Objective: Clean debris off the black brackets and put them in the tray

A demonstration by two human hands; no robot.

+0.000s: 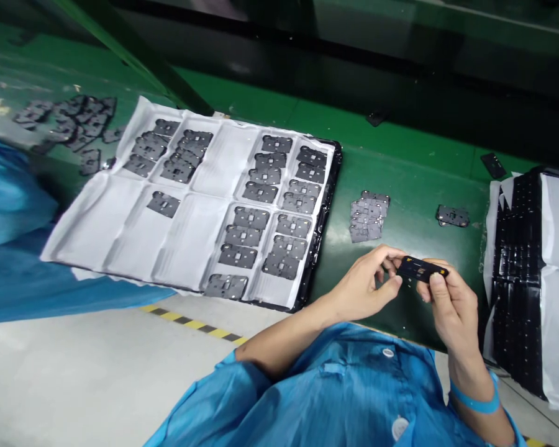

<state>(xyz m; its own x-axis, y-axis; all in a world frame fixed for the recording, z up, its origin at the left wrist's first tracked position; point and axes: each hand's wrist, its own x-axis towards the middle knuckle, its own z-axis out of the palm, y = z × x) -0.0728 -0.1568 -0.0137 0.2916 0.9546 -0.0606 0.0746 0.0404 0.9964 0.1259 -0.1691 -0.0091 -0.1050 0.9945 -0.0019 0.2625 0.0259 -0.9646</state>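
In front of my body, a small black plastic plate (pixel 414 269) with yellow spots at its ends is held tilted above the green bench. My right hand (pixel 451 298) grips its right end, the thumb on top. At the opposite end, my left hand (pixel 370 279) has its thumb and fingertips closed on the edge. A fanned stack of dark grey plates (pixel 369 216) lies on the bench just beyond my left hand. Further right rests a smaller pile of the same plates (pixel 453 215).
A white-lined tray (pixel 205 205) with plates in several compartments sits at left. Stacked black trays (pixel 517 285) with white liners stand at right. Loose plates (pixel 81 118) lie heaped at far left, near another person's blue sleeve (pixel 9 192). A green post (pixel 135 49) rises behind the tray.
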